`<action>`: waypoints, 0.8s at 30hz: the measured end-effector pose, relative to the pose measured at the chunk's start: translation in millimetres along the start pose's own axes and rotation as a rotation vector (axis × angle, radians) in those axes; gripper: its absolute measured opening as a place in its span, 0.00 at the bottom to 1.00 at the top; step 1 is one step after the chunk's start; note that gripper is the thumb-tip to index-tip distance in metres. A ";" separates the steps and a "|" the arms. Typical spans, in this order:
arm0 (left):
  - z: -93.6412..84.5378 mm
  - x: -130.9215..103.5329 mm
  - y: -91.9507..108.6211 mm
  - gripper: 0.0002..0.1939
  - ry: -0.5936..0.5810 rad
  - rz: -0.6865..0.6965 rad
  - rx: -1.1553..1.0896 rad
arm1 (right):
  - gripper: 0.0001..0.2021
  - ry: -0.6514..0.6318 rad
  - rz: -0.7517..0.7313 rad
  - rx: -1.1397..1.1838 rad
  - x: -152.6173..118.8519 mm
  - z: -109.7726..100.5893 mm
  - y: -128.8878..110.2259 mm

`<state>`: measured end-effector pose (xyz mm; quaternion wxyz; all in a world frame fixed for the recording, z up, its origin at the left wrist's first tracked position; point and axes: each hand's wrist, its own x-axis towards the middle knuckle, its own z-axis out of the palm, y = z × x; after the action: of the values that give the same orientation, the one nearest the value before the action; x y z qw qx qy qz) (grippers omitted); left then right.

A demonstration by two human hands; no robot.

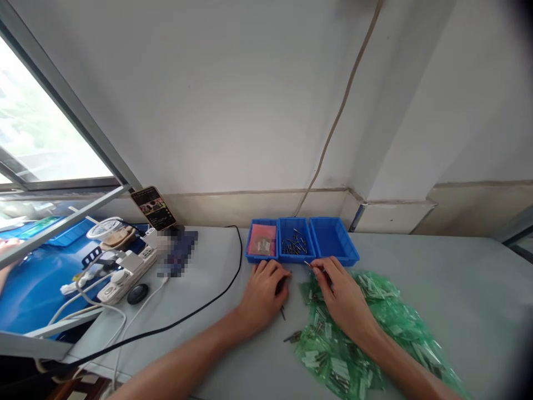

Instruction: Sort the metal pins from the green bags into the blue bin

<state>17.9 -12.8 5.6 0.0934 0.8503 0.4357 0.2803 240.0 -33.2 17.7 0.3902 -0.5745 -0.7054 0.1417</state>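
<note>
My right hand point(342, 291) pinches a thin metal pin point(307, 263) between thumb and fingertips, just before the front rim of the blue bins. My left hand point(263, 291) rests on the table with its fingers curled round something dark, mostly hidden; it looks like more pins. One loose pin point(283, 314) pokes out below that hand. A few more pins point(293, 336) lie near the bags. The middle blue bin point(295, 257) holds several dark metal pins point(295, 244). Green plastic bags point(400, 316) with many small bagged metal parts spread under and beside my right forearm.
The left blue bin point(262, 258) contains a pink bag point(262, 236); the right blue bin point(333, 239) stands beside the middle one. A black cable point(195, 309) crosses the table. At left are a propped phone point(154, 208), a power strip point(127, 275) and a black mouse-like object point(137, 294).
</note>
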 end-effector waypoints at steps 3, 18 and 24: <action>2.1 -1.2 -1.9 0.14 0.016 0.004 0.016 | 0.12 0.003 0.018 0.053 0.4 2.3 2.3; -24.6 -10.5 2.4 0.19 -0.141 0.076 0.053 | 0.14 -0.012 0.178 0.417 0.5 0.7 0.5; -35.5 -26.3 -3.1 0.42 -0.268 0.078 0.135 | 0.15 -0.012 0.156 0.395 0.3 0.5 -1.1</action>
<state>-16.3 -34.8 23.2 0.0826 0.9006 0.4039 0.1378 238.9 -33.2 18.2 0.4790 -0.5389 -0.6195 0.3105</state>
